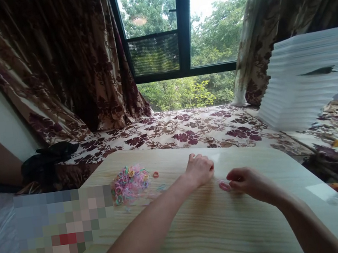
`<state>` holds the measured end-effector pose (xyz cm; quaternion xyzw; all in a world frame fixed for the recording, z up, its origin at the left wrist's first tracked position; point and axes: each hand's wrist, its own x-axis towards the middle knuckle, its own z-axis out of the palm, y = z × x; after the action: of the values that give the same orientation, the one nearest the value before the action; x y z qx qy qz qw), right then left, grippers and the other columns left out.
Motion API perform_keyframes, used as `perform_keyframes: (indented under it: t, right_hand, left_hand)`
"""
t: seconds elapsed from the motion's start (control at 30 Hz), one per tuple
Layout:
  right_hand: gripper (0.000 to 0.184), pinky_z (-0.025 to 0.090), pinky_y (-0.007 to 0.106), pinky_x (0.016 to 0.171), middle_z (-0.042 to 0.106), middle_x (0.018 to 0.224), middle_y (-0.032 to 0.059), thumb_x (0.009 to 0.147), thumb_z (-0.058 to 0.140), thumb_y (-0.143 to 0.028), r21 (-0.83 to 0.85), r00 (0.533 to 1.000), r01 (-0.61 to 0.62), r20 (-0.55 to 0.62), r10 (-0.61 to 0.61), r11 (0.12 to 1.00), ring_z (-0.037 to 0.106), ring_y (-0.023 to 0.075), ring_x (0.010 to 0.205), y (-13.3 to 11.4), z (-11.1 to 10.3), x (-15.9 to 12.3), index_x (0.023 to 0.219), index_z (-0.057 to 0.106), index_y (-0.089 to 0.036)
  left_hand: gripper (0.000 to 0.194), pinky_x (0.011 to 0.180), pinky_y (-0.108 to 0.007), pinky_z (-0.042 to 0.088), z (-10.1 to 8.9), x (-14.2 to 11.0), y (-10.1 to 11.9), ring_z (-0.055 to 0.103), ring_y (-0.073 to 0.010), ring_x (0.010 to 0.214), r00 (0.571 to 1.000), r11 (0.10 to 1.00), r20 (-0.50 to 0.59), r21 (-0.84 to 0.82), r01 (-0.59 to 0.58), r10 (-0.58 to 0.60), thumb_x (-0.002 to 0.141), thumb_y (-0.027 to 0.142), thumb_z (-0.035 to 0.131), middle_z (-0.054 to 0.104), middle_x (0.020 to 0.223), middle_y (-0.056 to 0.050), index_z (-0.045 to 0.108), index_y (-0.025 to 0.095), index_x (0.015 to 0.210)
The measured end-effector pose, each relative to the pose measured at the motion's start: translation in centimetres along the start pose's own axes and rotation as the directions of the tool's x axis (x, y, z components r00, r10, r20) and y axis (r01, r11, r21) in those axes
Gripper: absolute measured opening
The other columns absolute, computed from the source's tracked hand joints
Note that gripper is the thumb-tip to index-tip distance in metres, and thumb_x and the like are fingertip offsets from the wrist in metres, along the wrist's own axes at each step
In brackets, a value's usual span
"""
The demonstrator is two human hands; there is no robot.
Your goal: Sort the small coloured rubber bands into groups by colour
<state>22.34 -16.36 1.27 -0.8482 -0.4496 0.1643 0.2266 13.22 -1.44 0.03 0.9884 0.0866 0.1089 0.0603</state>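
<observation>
Head: band pile [131, 183], white stack [304, 88]

The pink loop [224, 186] is a small oval, low over or on the table [195, 231], at the thumb and fingertips of the right hand [248, 183]; whether it is pinched or only touched is unclear. The bands [129, 183] lie well apart from it in a loose, tangled heap, mostly pink, with green, yellow and purple among them. One orange-red ring [156, 174] lies flat just beside the heap.
</observation>
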Motion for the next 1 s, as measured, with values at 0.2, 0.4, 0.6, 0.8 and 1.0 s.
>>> perform_keyframes:
  t: [0.2, 0.4, 0.6, 0.8, 1.0]
  right_hand:
    - [0.027, 0.039, 0.023, 0.056, 0.067, 0.070, 0.0033, 0.068, 0.056, -0.035, 0.057, 0.999, -0.042, -0.019, 0.044, 0.997, 0.058, 0.0152, 0.063, 0.6, 0.3, 0.1, 0.084, 0.068, -0.017]
    - [0.024, 0.037, 0.022, 0.052, 0.066, 0.068, 0.0029, 0.071, 0.057, -0.039, 0.011, 1.000, 0.007, -0.001, -0.007, 1.000, 0.055, 0.0132, 0.058, -0.7, 0.9, -0.2, 0.077, 0.068, -0.019]
    - [0.015, 0.035, 0.024, 0.053, 0.067, 0.062, 0.0033, 0.069, 0.056, -0.026, -0.130, 0.998, -0.038, -0.053, 0.031, 0.991, 0.055, 0.0151, 0.060, -0.6, 0.4, -0.1, 0.065, 0.068, -0.019]
    - [0.023, 0.037, 0.025, 0.057, 0.069, 0.069, 0.0046, 0.072, 0.050, -0.028, -0.126, 0.989, -0.086, -0.129, 0.070, 0.988, 0.059, 0.0173, 0.064, 0.6, -0.4, 0.0, 0.076, 0.070, -0.019]
    - [0.027, 0.035, 0.025, 0.055, 0.068, 0.073, 0.0036, 0.075, 0.050, -0.040, -0.143, 0.996, -0.062, -0.066, 0.053, 0.988, 0.058, 0.0168, 0.065, 0.4, -0.1, -0.3, 0.073, 0.068, -0.020]
  left_hand:
    - [0.026, 0.089, -0.038, 0.040, -1.3, -0.5, -1.0, 0.060, -0.0195, 0.093, 0.998, 0.984, -0.029, -0.171, 0.046, -0.052, 0.082, 0.023, 0.045, 0.070, 0.095, -0.002, 0.069, 0.025, 0.093]
    - [0.020, 0.087, -0.032, 0.042, -4.5, -5.2, -3.8, 0.062, -0.0167, 0.087, 0.965, 0.963, -0.241, -0.269, 0.036, -0.103, 0.082, 0.023, 0.051, 0.071, 0.091, -0.002, 0.069, 0.021, 0.090]
    - [0.017, 0.084, -0.032, 0.042, -4.8, -10.4, -5.2, 0.060, -0.0169, 0.086, 0.929, 0.939, -0.306, -0.330, 0.102, -0.208, 0.081, 0.021, 0.052, 0.070, 0.087, -0.003, 0.068, 0.020, 0.088]
    - [0.016, 0.081, -0.032, 0.044, -3.7, -12.5, -6.5, 0.059, -0.0162, 0.085, 0.876, 0.911, -0.380, -0.387, 0.141, -0.297, 0.083, 0.022, 0.051, 0.068, 0.087, -0.003, 0.066, 0.019, 0.087]
    - [0.018, 0.086, -0.035, 0.043, -3.0, -13.5, -7.0, 0.058, -0.0168, 0.084, 0.827, 0.925, -0.471, -0.354, 0.141, -0.307, 0.085, 0.024, 0.049, 0.068, 0.086, -0.005, 0.065, 0.018, 0.091]
